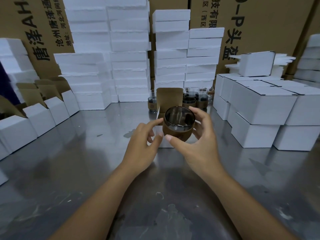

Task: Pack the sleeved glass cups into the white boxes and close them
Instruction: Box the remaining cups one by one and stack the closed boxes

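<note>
Cup (179, 125) in smoked glass, with a brown sleeve round its lower half, was held above the middle of the worktop (83, 158), mouth tipped toward the camera. It hung just over the open top of a white box (170, 97) and was not yet down inside it. The right hand (199, 142) had it. The grip was curled round the cup, thumb on the near side of the sleeve and fingers wrapped over the far right side by the rim. The left hand (143, 141) was at the box's near left corner. Its grip was half closed, forefinger on the top edge of the left wall and thumb against the near wall, the other fingers curled underneath. The box stood on the worktop with its lid flap upright behind the cup, brown inner face showing.

Toward the far edge, behind the box, stood a cluster of spare cups (195, 99), and one more cup just left of the flap. Along the left edge ran a row of open boxes (39, 116) with their flaps raised. At the right edge, closed boxes (259, 108) were stacked two high. Foam slabs (128, 58) were piled in tall columns along the far edge, and printed cartons (259, 23) rose behind them.
</note>
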